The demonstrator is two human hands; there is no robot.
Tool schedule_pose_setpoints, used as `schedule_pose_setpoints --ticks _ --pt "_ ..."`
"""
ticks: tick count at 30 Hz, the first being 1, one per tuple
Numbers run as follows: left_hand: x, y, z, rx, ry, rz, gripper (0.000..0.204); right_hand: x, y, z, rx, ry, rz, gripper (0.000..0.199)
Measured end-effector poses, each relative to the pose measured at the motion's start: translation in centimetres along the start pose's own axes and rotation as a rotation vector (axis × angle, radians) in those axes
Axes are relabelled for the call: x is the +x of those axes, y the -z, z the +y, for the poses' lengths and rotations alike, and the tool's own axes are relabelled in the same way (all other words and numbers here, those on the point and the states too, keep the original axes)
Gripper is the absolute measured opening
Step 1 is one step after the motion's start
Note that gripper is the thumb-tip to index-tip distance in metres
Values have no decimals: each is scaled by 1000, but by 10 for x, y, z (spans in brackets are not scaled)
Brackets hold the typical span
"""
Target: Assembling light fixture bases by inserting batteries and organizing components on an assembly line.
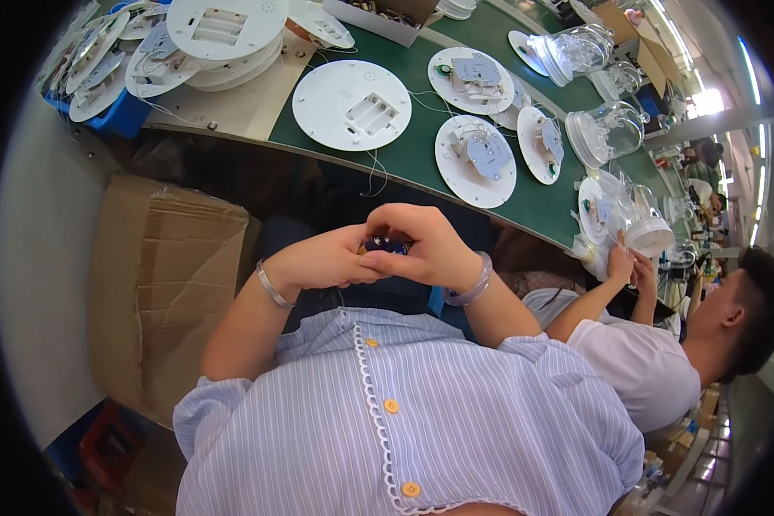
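Close in front of my body, short of the bench edge, both hands come together around a small bunch of dark blue batteries [387, 246] with shiny ends. My left hand [331, 255] closes on them from the left, its fingers meeting those of the other hand. From the right and above, my right hand [426, 241] curls over the same bunch. Fingers hide most of the batteries. Beyond my hands, a white round base [331, 103] lies with its battery compartment [371, 119] facing up and thin wires hanging over the bench edge.
White discs with circuit boards [475, 161] lie on the green bench [413, 168]. Stacked bases [224, 30] and a blue bin [116, 120] stand far left, with a battery box [396, 17] behind. Glass domes [606, 133] and a co-worker [636, 361] are right; a carton [168, 292] stands left.
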State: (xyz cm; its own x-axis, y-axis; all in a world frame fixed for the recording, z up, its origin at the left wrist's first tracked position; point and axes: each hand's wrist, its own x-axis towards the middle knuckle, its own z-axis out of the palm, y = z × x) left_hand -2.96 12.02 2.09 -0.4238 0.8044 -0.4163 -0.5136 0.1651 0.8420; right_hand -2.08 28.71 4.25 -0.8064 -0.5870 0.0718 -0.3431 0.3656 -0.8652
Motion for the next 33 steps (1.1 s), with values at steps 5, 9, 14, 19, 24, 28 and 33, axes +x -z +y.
schedule_pose_setpoints --ticks 5,9,14,19,24,28,33 --pt "1 -4 4 5 -62 69 30 0 0 2 -115 132 43 19" --pt "0 -6 7 -146 -62 51 29 0 3 13 91 107 108 20" --pt "0 4 6 -393 -22 -106 27 6 16 9 129 106 4 18" --pt "2 5 4 -460 -150 -48 32 7 14 17 348 -91 97 18" --pt "11 42 -7 -384 -285 493 39 52 53 12 305 -249 368 25" --pt "15 57 0 -466 -293 619 35 100 78 33 166 -271 374 24" --pt "17 59 7 -441 -319 644 34 124 78 58 50 -355 293 24"
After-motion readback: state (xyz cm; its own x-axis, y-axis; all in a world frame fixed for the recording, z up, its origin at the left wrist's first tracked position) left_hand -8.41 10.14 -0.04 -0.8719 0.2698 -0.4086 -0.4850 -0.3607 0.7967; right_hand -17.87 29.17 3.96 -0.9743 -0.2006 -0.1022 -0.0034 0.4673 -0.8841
